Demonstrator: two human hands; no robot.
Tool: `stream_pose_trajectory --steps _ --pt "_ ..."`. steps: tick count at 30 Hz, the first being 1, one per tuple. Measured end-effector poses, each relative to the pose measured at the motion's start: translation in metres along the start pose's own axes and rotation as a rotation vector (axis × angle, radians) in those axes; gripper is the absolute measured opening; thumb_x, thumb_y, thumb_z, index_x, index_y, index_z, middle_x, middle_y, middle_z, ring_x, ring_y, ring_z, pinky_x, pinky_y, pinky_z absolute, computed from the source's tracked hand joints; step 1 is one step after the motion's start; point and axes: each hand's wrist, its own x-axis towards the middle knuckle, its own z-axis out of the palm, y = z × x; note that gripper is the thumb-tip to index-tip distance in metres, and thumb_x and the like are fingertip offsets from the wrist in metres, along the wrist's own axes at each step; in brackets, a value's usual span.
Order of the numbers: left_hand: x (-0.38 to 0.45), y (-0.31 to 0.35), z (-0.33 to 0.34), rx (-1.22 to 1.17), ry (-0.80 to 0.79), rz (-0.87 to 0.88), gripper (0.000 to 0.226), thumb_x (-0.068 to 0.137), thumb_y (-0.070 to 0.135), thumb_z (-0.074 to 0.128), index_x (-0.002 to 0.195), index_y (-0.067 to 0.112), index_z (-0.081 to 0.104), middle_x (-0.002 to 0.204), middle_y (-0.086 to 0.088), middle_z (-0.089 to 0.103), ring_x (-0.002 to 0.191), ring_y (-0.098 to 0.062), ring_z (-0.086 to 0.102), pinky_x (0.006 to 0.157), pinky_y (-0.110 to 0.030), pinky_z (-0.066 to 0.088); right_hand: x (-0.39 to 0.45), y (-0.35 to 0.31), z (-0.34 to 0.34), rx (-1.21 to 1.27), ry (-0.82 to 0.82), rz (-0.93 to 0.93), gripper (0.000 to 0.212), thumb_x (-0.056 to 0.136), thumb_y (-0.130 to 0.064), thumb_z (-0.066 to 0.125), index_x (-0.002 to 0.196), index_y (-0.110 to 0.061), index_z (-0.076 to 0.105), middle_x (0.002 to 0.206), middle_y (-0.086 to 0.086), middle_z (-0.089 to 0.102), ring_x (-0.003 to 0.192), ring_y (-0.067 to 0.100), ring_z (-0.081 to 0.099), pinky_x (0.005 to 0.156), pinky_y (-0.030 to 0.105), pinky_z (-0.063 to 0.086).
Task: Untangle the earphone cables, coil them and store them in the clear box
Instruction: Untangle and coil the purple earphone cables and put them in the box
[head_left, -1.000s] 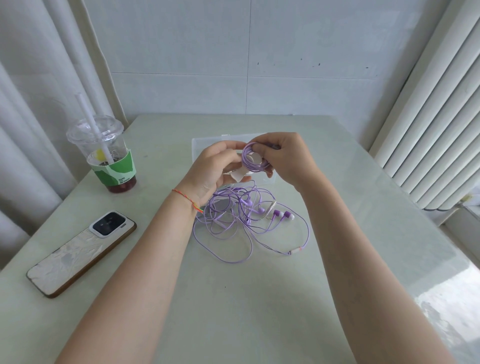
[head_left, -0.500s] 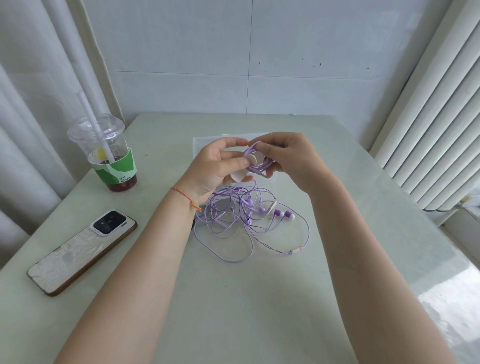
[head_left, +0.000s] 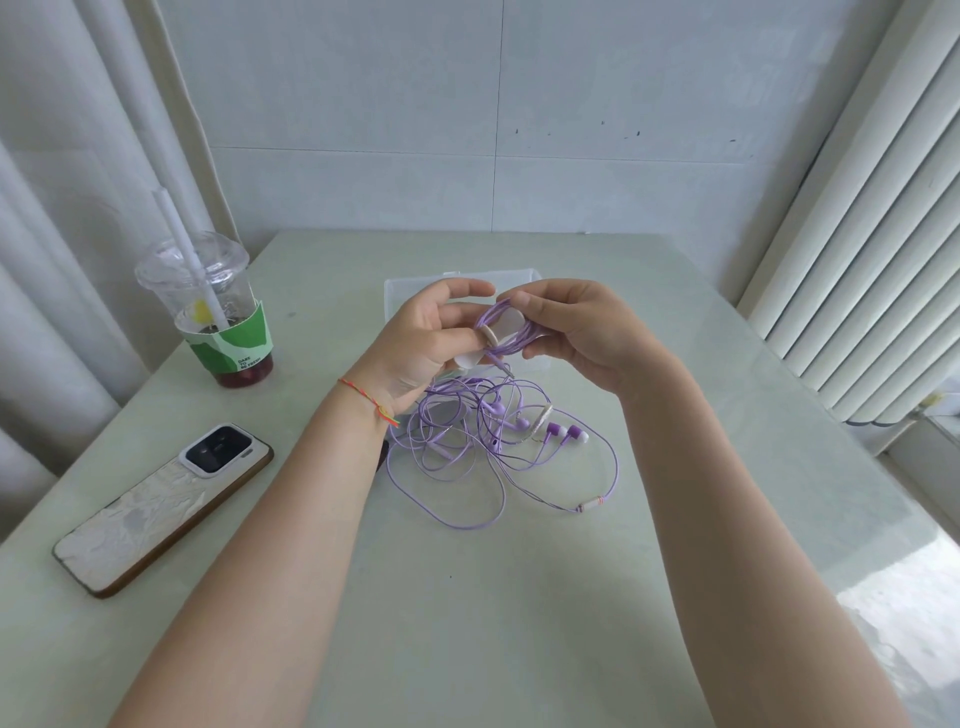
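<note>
A small coil of purple earphone cable (head_left: 511, 332) hangs in the air between both hands, above the table. My right hand (head_left: 582, 332) pinches the coil's right side. My left hand (head_left: 426, 343) holds a pale strap (head_left: 488, 335) that loops around the coil's left side, with its index finger raised. Below them a loose tangle of purple earphone cables (head_left: 483, 436) with purple earbuds (head_left: 566, 432) lies on the table. The clear box (head_left: 400, 291) sits flat behind the hands, mostly hidden by them.
A plastic cup (head_left: 213, 312) with a straw and green sleeve stands at the left. A phone (head_left: 161, 504) lies face down near the left edge. A wall and curtains close off the back; slatted blinds stand at the right.
The hands rose slightly with the coil. My left thumb and fingers shifted on the pale strap, which now wraps the coil's left side.
</note>
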Motion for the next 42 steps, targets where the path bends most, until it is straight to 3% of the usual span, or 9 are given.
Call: stream_pose_trajectory --steps 5,10,15,21,24,30,34,37,42 --pt "0.001 0.001 0.002 -0.050 0.018 0.036 0.049 0.073 0.005 0.067 0.120 0.014 0.055 0.104 -0.004 0.073 0.084 -0.021 0.067 0.069 -0.024 0.052 0.002 0.000 0.004 -0.020 0.042 -0.018 0.015 0.098 -0.010 0.053 0.098 -0.003 0.066 0.084 0.011 0.070 0.071 0.022 0.069 0.060 0.026 0.055" --pt "0.004 -0.002 0.004 -0.038 0.077 0.032 0.054 0.074 -0.003 0.068 0.125 0.008 0.053 0.102 -0.006 0.066 0.080 -0.014 0.067 0.065 -0.020 0.053 0.003 0.001 0.006 0.023 0.117 -0.091 0.015 0.095 -0.003 0.053 0.095 -0.003 0.068 0.077 0.009 0.069 0.064 0.018 0.066 0.056 0.023 0.053" --pt "0.004 -0.008 -0.002 0.033 -0.001 -0.085 0.021 0.090 -0.007 0.055 0.104 0.003 0.067 0.086 -0.012 0.070 0.070 -0.018 0.068 0.066 -0.025 0.057 0.005 -0.002 0.007 -0.066 0.302 -0.137 0.007 0.091 -0.003 0.059 0.089 -0.003 0.066 0.072 0.013 0.065 0.056 0.022 0.062 0.051 0.027 0.052" --pt "0.010 -0.010 0.004 -0.211 0.200 -0.103 0.025 0.087 -0.010 0.057 0.104 0.006 0.066 0.074 -0.008 0.073 0.064 -0.020 0.071 0.060 -0.021 0.056 0.012 0.007 0.009 -0.123 0.498 -0.129 0.017 0.089 -0.014 0.067 0.080 0.000 0.063 0.064 0.011 0.064 0.047 0.022 0.060 0.054 0.031 0.055" --pt "0.011 -0.011 -0.001 -0.183 0.252 -0.088 0.030 0.086 -0.014 0.056 0.105 0.007 0.066 0.072 -0.006 0.073 0.061 -0.019 0.070 0.059 -0.020 0.056 0.012 0.007 0.010 -0.038 0.468 -0.050 0.027 0.095 -0.018 0.058 0.077 0.001 0.065 0.062 0.012 0.060 0.050 0.024 0.057 0.059 0.033 0.058" --pt "0.009 -0.011 -0.009 -0.011 0.162 -0.053 0.035 0.090 -0.010 0.052 0.115 0.011 0.066 0.078 -0.005 0.070 0.064 -0.012 0.066 0.063 -0.020 0.056 0.009 0.007 0.008 -0.024 0.263 0.069 0.033 0.094 -0.027 0.062 0.103 0.004 0.060 0.084 0.021 0.061 0.059 0.030 0.060 0.058 0.031 0.056" --pt "0.009 -0.007 -0.015 -0.044 0.157 -0.086 0.031 0.092 -0.008 0.046 0.103 0.010 0.070 0.074 -0.007 0.071 0.063 -0.015 0.066 0.061 -0.022 0.054 0.008 0.009 0.004 -0.041 0.209 0.093 0.034 0.093 -0.021 0.063 0.108 0.010 0.061 0.084 0.021 0.058 0.065 0.030 0.056 0.061 0.030 0.056" --pt "0.011 -0.003 -0.020 -0.145 0.204 -0.138 0.025 0.099 0.008 0.043 0.100 0.005 0.067 0.077 -0.009 0.072 0.061 -0.020 0.070 0.053 -0.022 0.054 0.011 0.008 0.002 -0.064 0.184 0.108 0.035 0.091 -0.017 0.066 0.108 0.013 0.060 0.083 0.020 0.055 0.064 0.030 0.058 0.065 0.031 0.058" --pt "0.015 0.008 -0.028 -0.212 0.207 -0.193 0.038 0.101 0.032 0.044 0.111 0.000 0.062 0.087 -0.016 0.070 0.065 -0.023 0.071 0.054 -0.026 0.056 0.022 -0.001 0.008 -0.161 0.230 0.053 0.028 0.089 -0.011 0.067 0.094 0.016 0.063 0.062 0.014 0.052 0.055 0.027 0.057 0.076 0.041 0.060"
